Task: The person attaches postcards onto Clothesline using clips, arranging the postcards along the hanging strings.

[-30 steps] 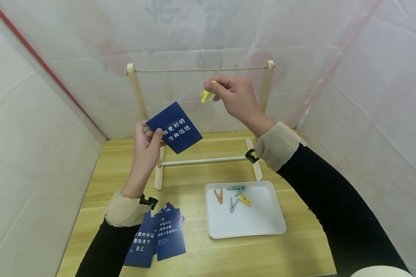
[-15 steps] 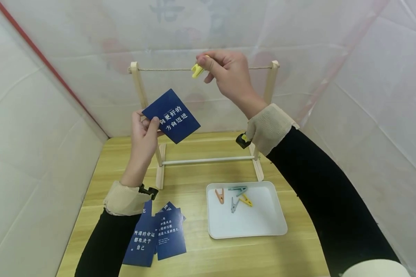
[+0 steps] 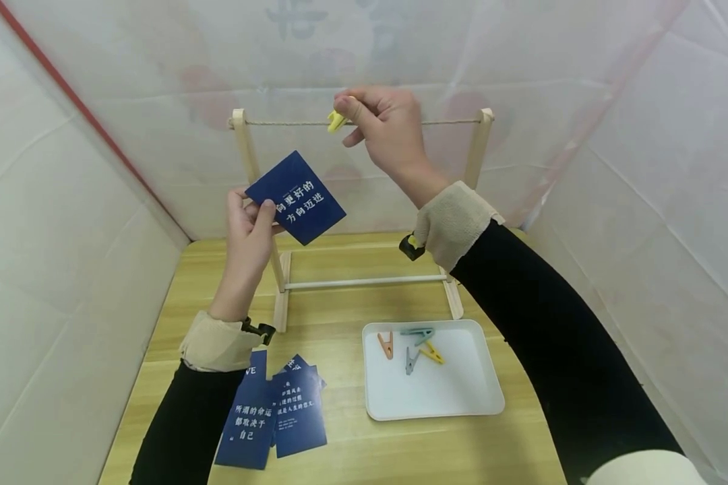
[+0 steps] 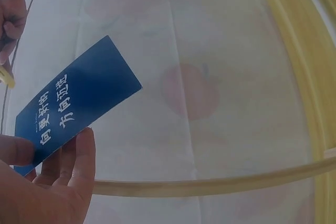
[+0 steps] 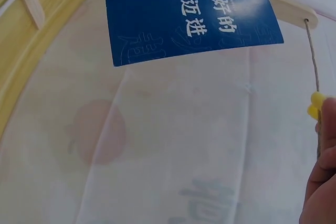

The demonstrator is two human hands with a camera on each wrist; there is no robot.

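My left hand (image 3: 249, 225) pinches a dark blue card (image 3: 297, 197) with white lettering by its left corner, thumb on the printed face. The card is tilted and hangs in the air below the rope, apart from it. My right hand (image 3: 388, 128) pinches a yellow clothespin (image 3: 336, 122) between thumb and fingers. The clothespin overlaps the rope (image 3: 285, 124) in the head view; in the right wrist view, its yellow tips (image 5: 316, 103) lie right at the rope. The rope runs between the two posts of a wooden frame (image 3: 243, 145).
A white tray (image 3: 455, 397) with several clothespins (image 3: 411, 360) in orange, green, grey and yellow sits front right on the wooden table (image 3: 340, 438). Several blue cards (image 3: 300, 411) lie overlapping at front left. White sheeting (image 3: 570, 202) surrounds the table. A white rod (image 3: 364, 281) joins the frame's feet.
My right hand has risen and moved left, bringing the clothespin up to the rope. My left hand has lifted the card a little and shifted slightly left.
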